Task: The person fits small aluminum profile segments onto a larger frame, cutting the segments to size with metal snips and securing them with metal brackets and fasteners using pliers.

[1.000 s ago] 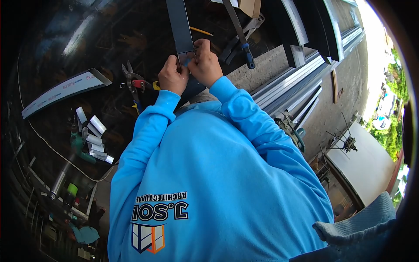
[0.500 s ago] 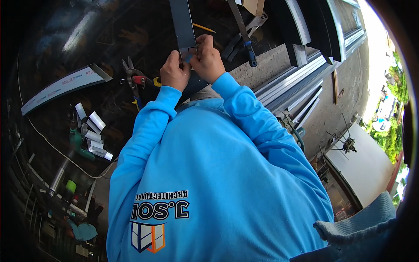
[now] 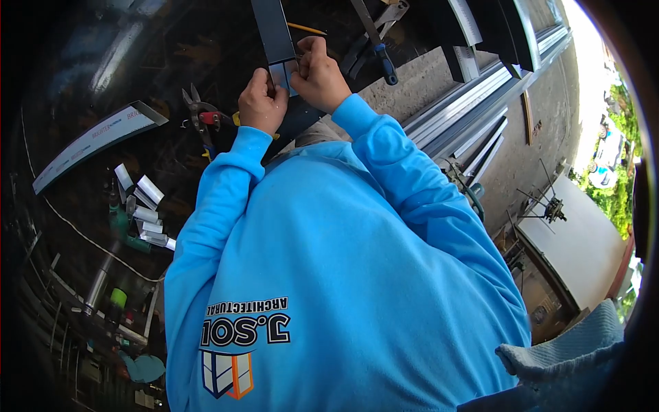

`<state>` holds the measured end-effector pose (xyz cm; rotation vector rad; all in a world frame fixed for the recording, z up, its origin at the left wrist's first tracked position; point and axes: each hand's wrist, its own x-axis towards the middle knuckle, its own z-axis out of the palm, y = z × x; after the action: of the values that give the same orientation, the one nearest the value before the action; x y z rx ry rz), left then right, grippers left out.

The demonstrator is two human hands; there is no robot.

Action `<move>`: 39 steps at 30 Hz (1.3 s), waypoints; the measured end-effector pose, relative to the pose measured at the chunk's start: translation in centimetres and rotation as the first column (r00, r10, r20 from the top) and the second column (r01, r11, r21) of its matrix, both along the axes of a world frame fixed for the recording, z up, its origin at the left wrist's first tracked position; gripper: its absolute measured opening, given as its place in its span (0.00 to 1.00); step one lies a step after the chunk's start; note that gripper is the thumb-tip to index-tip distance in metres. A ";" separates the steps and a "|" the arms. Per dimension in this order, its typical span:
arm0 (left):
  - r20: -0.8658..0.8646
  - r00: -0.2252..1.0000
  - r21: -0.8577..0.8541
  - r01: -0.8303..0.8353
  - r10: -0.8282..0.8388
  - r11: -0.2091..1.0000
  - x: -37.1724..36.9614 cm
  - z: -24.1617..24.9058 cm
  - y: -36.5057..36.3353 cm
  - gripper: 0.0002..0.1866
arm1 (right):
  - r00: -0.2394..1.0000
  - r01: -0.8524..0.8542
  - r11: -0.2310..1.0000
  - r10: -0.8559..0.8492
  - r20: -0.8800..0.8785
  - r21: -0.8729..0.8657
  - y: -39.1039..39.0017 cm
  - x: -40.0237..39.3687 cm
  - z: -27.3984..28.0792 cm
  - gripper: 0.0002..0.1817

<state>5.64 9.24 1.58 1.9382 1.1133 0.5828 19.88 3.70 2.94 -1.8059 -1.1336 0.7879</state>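
Note:
A long dark metal profile (image 3: pixel 274 33) comes in from the top of the view, its near end between my two hands. That end has a lighter, bluish-grey shiny face with a dark line across it. My left hand (image 3: pixel 263 103) is closed with thumb and fingers pinching the left edge of the end. On the opposite edge, my right hand (image 3: pixel 320 75) is closed too, its fingers curled; the fingertips are partly hidden. A yellow pencil (image 3: pixel 307 29) lies just beyond my right hand. Left of my left hand lie red-handled tin snips (image 3: pixel 202 117).
A blue-handled file (image 3: pixel 386 65) lies at upper right, beside metal pliers-like tools. A film-covered profile (image 3: pixel 96 144), silvery offcuts (image 3: pixel 145 213) and a green power drill (image 3: pixel 121 223) lie to the left. Long metal profiles (image 3: pixel 460 110) are stacked on the right. A person (image 3: pixel 143 367) is at lower left.
Both hands and the profile's end have shifted slightly left and up in view. My fingers have spread a little apart along the end, showing more of its shiny face.

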 end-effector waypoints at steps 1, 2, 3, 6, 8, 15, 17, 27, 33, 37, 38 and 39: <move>0.016 1.000 -0.049 0.020 -0.019 0.999 -0.8 0.7 0.0 0.08 | 1.000 0.001 1.000 -0.001 -0.001 0.003 -0.3 0.0 0.6 0.25; 0.033 0.999 -0.099 0.040 -0.037 0.994 -1.6 1.7 0.1 0.08 | 0.999 -0.022 1.000 0.021 -0.050 -0.011 -0.7 0.1 1.3 0.23; 0.012 1.000 -0.101 0.023 -0.022 0.995 -2.7 2.5 0.2 0.09 | 0.994 -0.048 0.999 0.046 -0.099 -0.024 -1.1 0.0 1.9 0.21; -0.091 0.995 -0.021 -0.042 0.040 0.999 -8.4 3.1 1.3 0.10 | 0.828 -0.072 0.996 0.030 -0.560 -0.054 -1.9 -1.3 2.3 0.16; -0.202 0.975 0.008 -0.094 0.094 0.996 -13.1 2.9 2.1 0.08 | 0.738 -0.055 0.997 0.010 -0.675 -0.046 -1.9 -3.4 3.2 0.11; -0.339 0.915 0.200 -0.156 0.218 0.967 -21.8 2.5 1.8 0.09 | 0.386 -0.285 0.897 -0.215 -0.897 -0.338 0.5 -10.1 3.0 0.07; -0.038 0.946 -0.211 -0.322 0.322 0.923 -21.4 2.1 0.4 0.13 | 0.366 -0.288 0.894 -0.228 -0.902 -0.343 1.3 -12.0 2.7 0.07; 0.298 0.453 -0.908 -0.137 0.840 0.396 -20.7 2.1 -0.6 0.13 | 0.923 -0.227 0.955 0.273 0.271 -0.190 0.9 -17.3 -0.4 0.47; 0.269 0.553 -0.873 -0.206 0.789 0.442 -23.6 1.4 1.2 0.10 | 0.681 -0.232 0.883 0.448 0.580 -0.409 0.5 -18.3 -2.9 0.71; 0.232 0.637 -0.819 -0.279 0.735 0.501 -24.0 0.9 2.0 0.11 | 0.640 -0.152 0.843 0.482 0.598 -0.516 -0.6 -15.1 -2.2 0.72; 0.222 0.672 -0.805 -0.283 0.707 0.521 -24.2 0.5 1.7 0.12 | 0.642 -0.152 0.837 0.488 0.591 -0.525 -1.0 -14.8 -2.0 0.73; 0.219 0.669 -0.812 -0.279 0.710 0.513 -24.2 0.0 1.5 0.12 | 0.644 -0.154 0.830 0.495 0.584 -0.535 -1.4 -14.5 -1.9 0.74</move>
<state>-18.51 10.74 1.57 0.6254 1.2834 0.7838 5.38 2.33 1.08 -2.4333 -1.9742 0.5803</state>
